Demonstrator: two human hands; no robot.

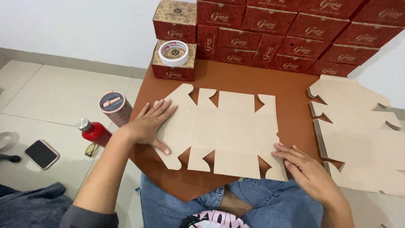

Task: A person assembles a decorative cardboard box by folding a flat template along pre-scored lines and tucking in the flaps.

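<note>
A flat die-cut cardboard box blank [228, 131], plain brown side up, lies on a small brown table [236, 76]. My left hand [152, 124] rests flat on the blank's left flap, fingers spread. My right hand [301, 166] touches the blank's lower right corner with its fingertips. Neither hand grips anything.
A stack of more flat blanks [358, 135] lies at the right. Assembled red and brown boxes [287, 31] line the table's back, one bearing a roll of tape [173, 52]. On the floor at left stand a red bottle [95, 131], a pink tumbler [114, 107] and a phone [41, 154].
</note>
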